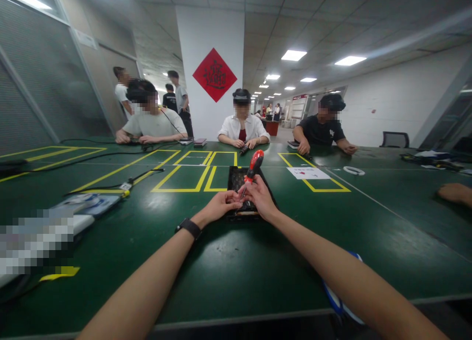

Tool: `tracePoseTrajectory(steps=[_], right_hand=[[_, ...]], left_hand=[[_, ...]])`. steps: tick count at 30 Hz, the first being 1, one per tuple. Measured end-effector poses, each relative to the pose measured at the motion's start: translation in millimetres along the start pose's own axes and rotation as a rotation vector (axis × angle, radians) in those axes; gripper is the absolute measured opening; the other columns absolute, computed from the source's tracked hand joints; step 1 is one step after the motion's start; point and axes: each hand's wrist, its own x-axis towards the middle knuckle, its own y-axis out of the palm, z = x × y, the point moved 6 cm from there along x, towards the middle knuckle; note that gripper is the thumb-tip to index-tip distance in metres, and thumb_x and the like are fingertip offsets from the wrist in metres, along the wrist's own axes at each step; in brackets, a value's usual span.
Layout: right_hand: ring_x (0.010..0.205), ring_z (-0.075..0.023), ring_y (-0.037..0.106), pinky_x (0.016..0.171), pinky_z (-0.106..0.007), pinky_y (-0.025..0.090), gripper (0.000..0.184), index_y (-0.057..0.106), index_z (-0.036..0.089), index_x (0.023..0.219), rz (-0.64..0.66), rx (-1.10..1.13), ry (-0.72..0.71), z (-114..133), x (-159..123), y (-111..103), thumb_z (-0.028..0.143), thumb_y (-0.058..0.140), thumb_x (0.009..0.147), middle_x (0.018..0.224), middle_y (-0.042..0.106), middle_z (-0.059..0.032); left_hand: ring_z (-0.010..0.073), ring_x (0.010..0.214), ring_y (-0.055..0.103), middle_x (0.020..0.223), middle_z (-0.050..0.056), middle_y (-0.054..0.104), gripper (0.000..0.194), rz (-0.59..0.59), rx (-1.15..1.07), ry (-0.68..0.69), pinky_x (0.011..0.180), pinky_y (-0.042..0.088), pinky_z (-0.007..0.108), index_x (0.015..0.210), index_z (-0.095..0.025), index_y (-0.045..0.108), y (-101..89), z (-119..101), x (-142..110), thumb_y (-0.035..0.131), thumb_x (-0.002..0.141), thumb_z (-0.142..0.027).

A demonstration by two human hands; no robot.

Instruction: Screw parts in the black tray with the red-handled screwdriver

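A screwdriver (255,164) with a red and black handle stands tilted over a black tray (231,179), handle upward. My right hand (259,196) is closed around its lower part, where the handle meets the shaft. Fingers of my left hand (223,205) pinch together close to the screwdriver's shaft, above the tray; whatever lies between them is too small to make out. Small dark parts and a pale strip (246,212) show inside the tray, partly covered by my fingers. A dark watch (190,228) is on my left wrist.
Yellow tape outlines (177,190) mark the green table (210,291). A paper sheet (308,173) and a white ring (353,170) lie to the right. Pouches and cables (99,202) are at left. Several people sit across the table; another person's hand (455,193) rests at far right.
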Motion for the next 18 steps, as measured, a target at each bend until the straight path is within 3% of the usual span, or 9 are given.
tracePoseTrajectory(steps=[8,12,18], right_hand=[[0.059,-0.0111,0.059,0.054,-0.025,0.050,0.037,0.043,0.021,0.113,-0.005,0.054,0.044,-4.9,0.2,-3.0,0.041,0.044,0.082,0.071,0.060,-0.0007],[0.055,-0.0101,0.057,0.052,-0.024,0.049,0.035,0.044,0.021,0.110,-0.031,0.026,0.019,-6.2,1.0,-6.3,0.042,0.044,0.081,0.069,0.059,0.0003],[0.058,-0.0099,0.057,0.053,-0.022,0.049,0.037,0.043,0.021,0.109,-0.023,0.015,0.021,-4.7,0.6,-4.0,0.044,0.047,0.079,0.070,0.060,0.0004]], left_hand=[[0.0118,0.070,0.056,0.074,0.004,0.063,0.026,0.071,-0.045,0.004,0.072,0.041,0.027,0.081,-0.010,0.057,1.3,-2.3,-0.6,0.061,0.071,-0.034],[0.0120,0.072,0.057,0.078,0.004,0.063,0.027,0.017,-0.017,0.009,0.073,0.042,0.027,0.084,-0.011,0.057,-0.2,-0.2,0.0,0.063,0.069,-0.033],[0.0098,0.061,0.052,0.068,0.000,0.059,0.028,-0.046,0.108,0.004,0.061,0.040,0.023,0.076,-0.011,0.057,-1.9,2.8,0.7,0.067,0.063,-0.034]])
